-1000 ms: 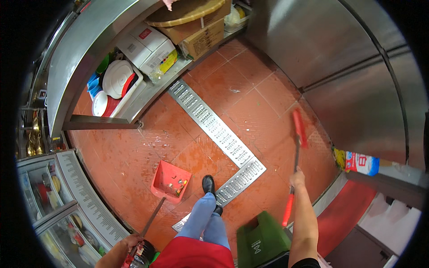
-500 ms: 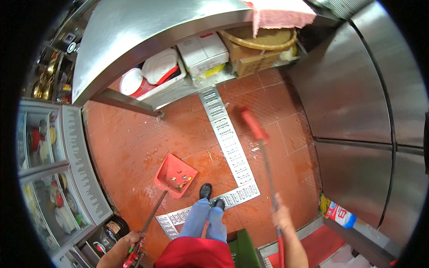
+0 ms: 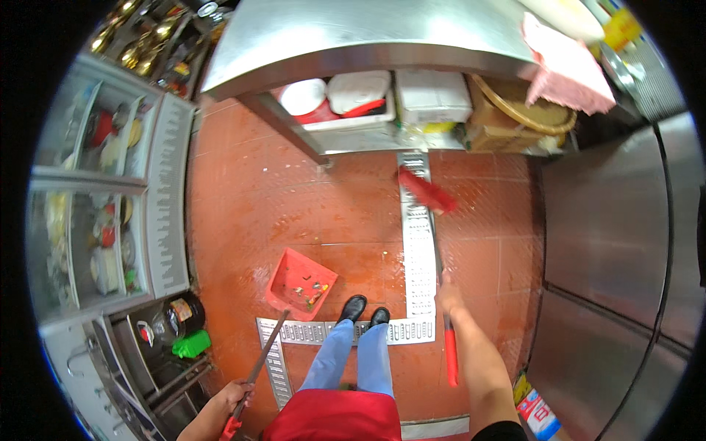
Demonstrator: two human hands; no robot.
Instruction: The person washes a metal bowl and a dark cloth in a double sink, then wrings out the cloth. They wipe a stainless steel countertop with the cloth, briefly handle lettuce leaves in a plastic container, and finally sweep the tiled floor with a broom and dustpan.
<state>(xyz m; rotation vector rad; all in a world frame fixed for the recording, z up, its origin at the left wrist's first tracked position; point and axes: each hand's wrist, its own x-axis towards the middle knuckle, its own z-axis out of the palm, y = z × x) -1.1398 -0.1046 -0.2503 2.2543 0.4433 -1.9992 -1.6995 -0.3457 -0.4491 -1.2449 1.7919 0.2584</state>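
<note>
Hidden: the broom (image 3: 439,242) bristles are blurred; scraps inside the dustpan (image 3: 300,282) are too small to identify.
Broom axis: the long handle runs from the person's side up the frame, red head far out over the metal floor drain grate (image 3: 418,250).
Broom look: red head, dark shaft, red grip end.
Right hand (image 3: 446,298): fingers wrapped round the broom shaft.
Left hand (image 3: 234,400): closed round the dustpan's long handle.
Dustpan: red, resting on the red tile floor (image 3: 294,206), just left of the black shoes (image 3: 365,310).
</note>
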